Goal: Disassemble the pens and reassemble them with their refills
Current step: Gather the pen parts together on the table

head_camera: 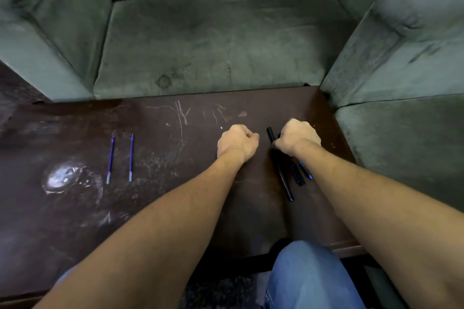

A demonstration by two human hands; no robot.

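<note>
My right hand [297, 138] grips the upper part of a long black pen [286, 183] that lies on the dark brown table [175, 208]. The pen's top end pokes out beyond my fingers. My left hand [237, 144] rests on the table just left of the pen, its fingers curled into a fist with nothing visible in it. A short black pen piece [298, 175] and a black and blue piece [305, 170] lie beside my right wrist. Two blue refills [110, 159] [131, 157] lie side by side far to the left.
The table surface is scratched and carries a whitish round stain [62, 178] at the left. A grey-green sofa [221, 40] wraps around the table's far and right sides. My knee in blue jeans [308, 276] is below the table's near edge.
</note>
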